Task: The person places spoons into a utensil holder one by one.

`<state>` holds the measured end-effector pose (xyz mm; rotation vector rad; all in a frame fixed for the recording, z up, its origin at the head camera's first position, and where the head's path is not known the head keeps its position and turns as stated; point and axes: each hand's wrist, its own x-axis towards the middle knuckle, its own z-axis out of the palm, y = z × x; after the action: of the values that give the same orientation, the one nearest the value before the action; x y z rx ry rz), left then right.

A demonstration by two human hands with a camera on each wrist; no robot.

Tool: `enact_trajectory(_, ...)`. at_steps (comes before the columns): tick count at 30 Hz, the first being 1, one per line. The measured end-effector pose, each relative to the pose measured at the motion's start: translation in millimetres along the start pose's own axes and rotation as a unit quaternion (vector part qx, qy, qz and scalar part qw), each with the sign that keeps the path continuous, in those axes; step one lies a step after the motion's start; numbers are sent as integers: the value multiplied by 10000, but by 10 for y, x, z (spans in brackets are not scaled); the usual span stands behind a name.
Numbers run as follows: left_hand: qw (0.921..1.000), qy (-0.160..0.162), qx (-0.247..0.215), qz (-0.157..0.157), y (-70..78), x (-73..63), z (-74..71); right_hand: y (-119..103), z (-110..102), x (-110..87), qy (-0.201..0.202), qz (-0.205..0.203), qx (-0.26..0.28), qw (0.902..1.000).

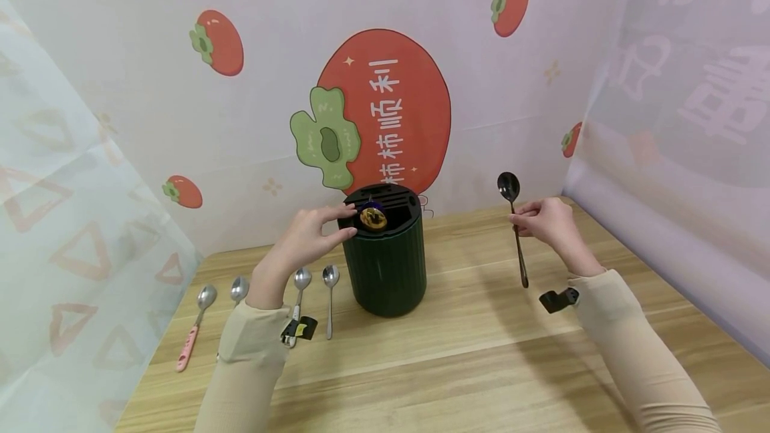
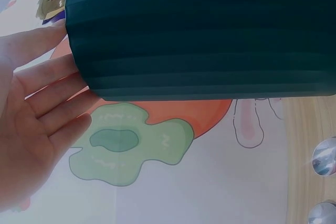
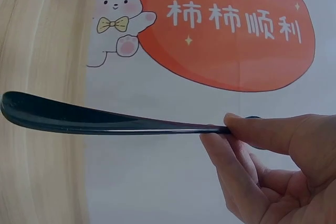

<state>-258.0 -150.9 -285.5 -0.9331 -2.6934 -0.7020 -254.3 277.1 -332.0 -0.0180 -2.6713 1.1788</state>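
My right hand [image 1: 544, 222] pinches a black spoon [image 1: 509, 186] between thumb and fingers, raised above the right side of the table. The spoon's bowl points up and its handle hangs down; in the right wrist view the handle [image 3: 105, 121] stretches away to the left. Nearly straight, the fingers of my left hand [image 1: 307, 232] touch the upper left rim of a dark green ribbed utensil holder [image 1: 388, 272]. Inside its slotted black top sits a gold-and-purple spoon head [image 1: 373, 219]. The far side of the holder's interior is too dark to make out.
Left of the holder several metal spoons lie on the wooden table [image 1: 445, 366], among them a pink-handled spoon [image 1: 195, 326] and a plain spoon [image 1: 330, 279]. My left forearm partly covers some. A printed cloth [image 1: 259, 125] stands behind, with more cloth at both sides.
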Motion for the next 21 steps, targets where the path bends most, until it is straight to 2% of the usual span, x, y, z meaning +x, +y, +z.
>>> enact_trajectory(21,10000,12,19,-41,8,3,8,-285,46,-73,140,-58,212,9997)
